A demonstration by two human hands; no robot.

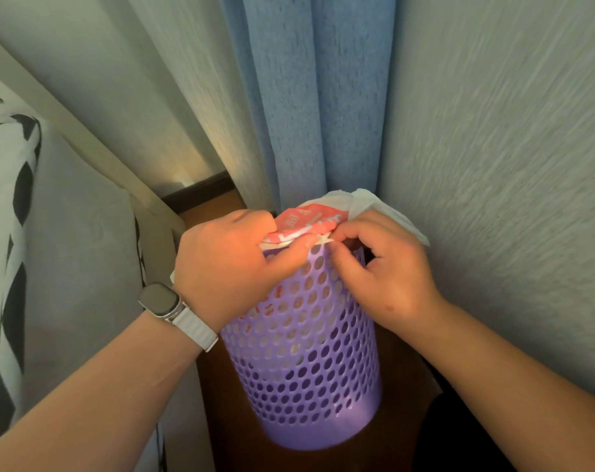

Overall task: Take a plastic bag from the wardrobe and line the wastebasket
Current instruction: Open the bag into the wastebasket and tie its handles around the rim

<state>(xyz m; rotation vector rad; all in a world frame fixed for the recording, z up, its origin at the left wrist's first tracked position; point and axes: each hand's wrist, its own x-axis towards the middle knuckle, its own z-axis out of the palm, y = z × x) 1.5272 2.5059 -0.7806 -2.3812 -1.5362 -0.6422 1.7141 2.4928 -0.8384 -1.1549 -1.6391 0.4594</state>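
Bag: your plastic bag lies bunched across the mouth of the wastebasket. It is white film with red print, and more print shows through the holes on the left of the basket wall, so part of it seems to hang inside already.
Basket: it stands upright on a dark surface, long axis vertical, with the mouth on the side away from you.
Left hand: your left hand has its fingers curled round the bunched film at the near-left of the rim, thumb pressed on top.
Right hand: your right hand pinches the bag's edge with curled fingertips, just beside the left thumb.
Key relation: both grips crowd one short arc of the near rim. The loose white flap rises at the far right, beyond your right knuckles, so the right hand is nearer to it.
Next move, as I judge it: part your hands along the rim and fold the edge down outside.
Surroundings: the blue curtain and the wall hem in the far side, leaving little room there.
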